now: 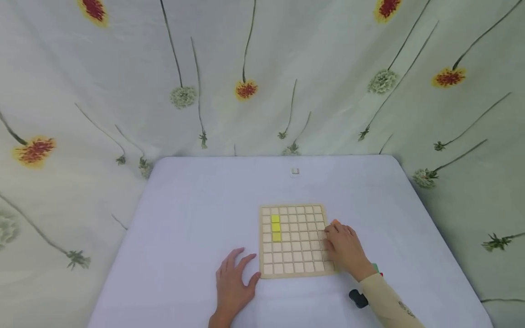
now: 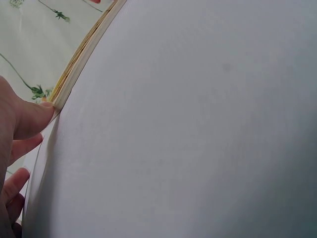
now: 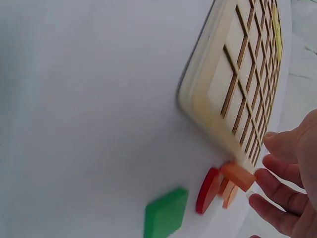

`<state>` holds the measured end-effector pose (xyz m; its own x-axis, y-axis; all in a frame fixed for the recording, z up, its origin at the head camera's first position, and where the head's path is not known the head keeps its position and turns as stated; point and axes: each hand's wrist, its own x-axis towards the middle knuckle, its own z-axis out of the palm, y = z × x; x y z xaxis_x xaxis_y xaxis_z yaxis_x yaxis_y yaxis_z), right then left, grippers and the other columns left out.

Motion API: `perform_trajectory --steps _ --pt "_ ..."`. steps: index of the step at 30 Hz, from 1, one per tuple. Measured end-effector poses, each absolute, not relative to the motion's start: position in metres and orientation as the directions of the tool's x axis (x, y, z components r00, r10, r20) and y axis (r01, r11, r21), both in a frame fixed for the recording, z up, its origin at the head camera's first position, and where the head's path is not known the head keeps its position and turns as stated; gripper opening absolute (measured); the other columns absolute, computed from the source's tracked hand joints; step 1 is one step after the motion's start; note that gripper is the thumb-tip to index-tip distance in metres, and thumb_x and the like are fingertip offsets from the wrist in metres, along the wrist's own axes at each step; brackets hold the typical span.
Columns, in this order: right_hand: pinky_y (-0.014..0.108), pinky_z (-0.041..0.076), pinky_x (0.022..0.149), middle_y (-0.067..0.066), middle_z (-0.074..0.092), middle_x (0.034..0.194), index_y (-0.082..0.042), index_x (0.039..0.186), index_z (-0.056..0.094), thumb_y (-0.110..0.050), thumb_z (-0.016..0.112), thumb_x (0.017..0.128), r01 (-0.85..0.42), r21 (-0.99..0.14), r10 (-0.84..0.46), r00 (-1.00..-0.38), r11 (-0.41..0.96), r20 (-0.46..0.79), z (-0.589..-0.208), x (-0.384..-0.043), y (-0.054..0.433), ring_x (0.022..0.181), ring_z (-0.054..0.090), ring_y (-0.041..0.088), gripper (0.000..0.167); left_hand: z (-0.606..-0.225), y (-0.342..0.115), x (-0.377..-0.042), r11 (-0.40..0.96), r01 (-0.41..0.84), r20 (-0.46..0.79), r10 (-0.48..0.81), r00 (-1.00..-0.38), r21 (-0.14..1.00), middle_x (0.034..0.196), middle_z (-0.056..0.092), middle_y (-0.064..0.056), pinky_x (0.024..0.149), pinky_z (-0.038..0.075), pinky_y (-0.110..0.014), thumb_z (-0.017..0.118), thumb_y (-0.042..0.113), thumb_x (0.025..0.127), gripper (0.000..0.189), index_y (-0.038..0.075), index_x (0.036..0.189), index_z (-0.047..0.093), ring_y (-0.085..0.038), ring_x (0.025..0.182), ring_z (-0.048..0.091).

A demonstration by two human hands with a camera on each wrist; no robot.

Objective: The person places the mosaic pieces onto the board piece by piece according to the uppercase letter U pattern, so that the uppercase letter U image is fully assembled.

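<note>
A square wooden grid board (image 1: 292, 276) lies on the white table, with three yellow tiles (image 1: 275, 227) in one column near its left side. My left hand (image 1: 234, 284) is spread beside the board's near left corner. The thumb (image 2: 37, 116) touches that corner in the left wrist view. My right hand (image 1: 346, 246) reaches over the board's right edge, fingers slightly bent. In the right wrist view its fingertips are right at a tilted orange piece (image 3: 237, 176), with the thumb apart from it. Close by are a red piece (image 3: 208, 191) and a green piece (image 3: 166, 213).
A black object (image 1: 358, 298) lies beside the right sleeve (image 1: 387, 298). Toward the far edge of the table (image 1: 197, 191) is a small whitish item (image 1: 295, 172). A flower-printed cloth (image 1: 328, 91) hangs behind and around the table.
</note>
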<state>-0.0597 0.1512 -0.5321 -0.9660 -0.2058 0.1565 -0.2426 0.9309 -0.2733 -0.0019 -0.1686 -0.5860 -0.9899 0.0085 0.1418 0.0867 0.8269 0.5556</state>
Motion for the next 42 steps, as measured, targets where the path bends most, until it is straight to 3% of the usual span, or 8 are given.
perform_trajectory --steps 5,12,23,29,36,42 --pt "0.061 0.047 0.102 0.013 0.066 0.103 0.000 0.111 0.066 -0.012 0.075 0.089 -0.119 -0.272 -0.092 -0.990 0.955 0.109 -0.531 -0.048 0.184 0.103 0.063 0.035 0.026 -0.588 -0.168 -0.003 0.826 0.090 0.155 0.003 -0.988 0.556 0.147 0.051 -0.005 0.105 0.035 -0.061 0.083 0.031 0.079 0.048 0.027 0.125 0.069 -0.031 0.139 0.042" --pt "0.067 0.041 0.108 0.021 0.065 0.114 0.002 0.116 0.064 -0.012 0.075 0.090 0.035 -0.261 0.042 -0.999 0.965 0.020 -0.529 -0.027 0.219 0.111 0.060 0.041 0.032 -0.592 -0.167 -0.004 0.824 0.113 0.187 0.008 -0.982 0.556 0.145 0.052 -0.006 0.101 0.037 -0.060 0.084 0.031 0.078 0.048 0.027 0.123 0.070 -0.032 0.136 0.045" --pt "0.063 0.047 0.101 0.010 0.066 0.103 -0.003 0.108 0.068 -0.014 0.083 0.083 -0.048 -0.239 -0.035 -0.998 0.970 0.055 -0.548 -0.029 0.205 0.101 0.063 0.031 0.031 -0.591 -0.170 -0.004 0.818 0.082 0.144 0.000 -0.990 0.570 0.147 0.051 -0.006 0.103 0.036 -0.061 0.083 0.032 0.079 0.048 0.027 0.124 0.069 -0.033 0.137 0.044" --pt "0.060 0.050 0.099 0.007 0.067 0.094 -0.006 0.101 0.069 -0.008 0.084 0.080 -0.126 -0.196 -0.106 -0.988 0.973 0.110 -0.550 -0.033 0.191 0.096 0.064 0.028 0.026 -0.593 -0.167 -0.004 0.814 0.082 0.140 0.001 -0.990 0.574 0.148 0.050 -0.004 0.104 0.035 -0.059 0.083 0.032 0.079 0.047 0.028 0.124 0.069 -0.032 0.138 0.043" --pt "0.066 0.044 0.104 0.006 0.068 0.088 -0.007 0.094 0.066 -0.012 0.082 0.083 -0.111 -0.162 -0.097 -0.991 0.980 0.095 -0.543 -0.035 0.185 0.101 0.065 0.032 0.020 -0.592 -0.166 -0.004 0.818 0.079 0.136 0.001 -0.991 0.569 0.147 0.050 -0.004 0.104 0.035 -0.059 0.082 0.032 0.080 0.046 0.028 0.124 0.069 -0.033 0.139 0.042" --pt "0.068 0.041 0.107 -0.001 0.061 0.074 -0.011 0.084 0.062 -0.012 0.082 0.083 -0.090 -0.144 -0.084 -0.995 0.986 0.047 -0.540 -0.035 0.185 0.099 0.065 0.030 0.020 -0.590 -0.166 -0.003 0.818 0.085 0.154 -0.004 -0.988 0.568 0.146 0.051 -0.005 0.103 0.036 -0.060 0.083 0.031 0.079 0.046 0.027 0.123 0.070 -0.034 0.137 0.043"
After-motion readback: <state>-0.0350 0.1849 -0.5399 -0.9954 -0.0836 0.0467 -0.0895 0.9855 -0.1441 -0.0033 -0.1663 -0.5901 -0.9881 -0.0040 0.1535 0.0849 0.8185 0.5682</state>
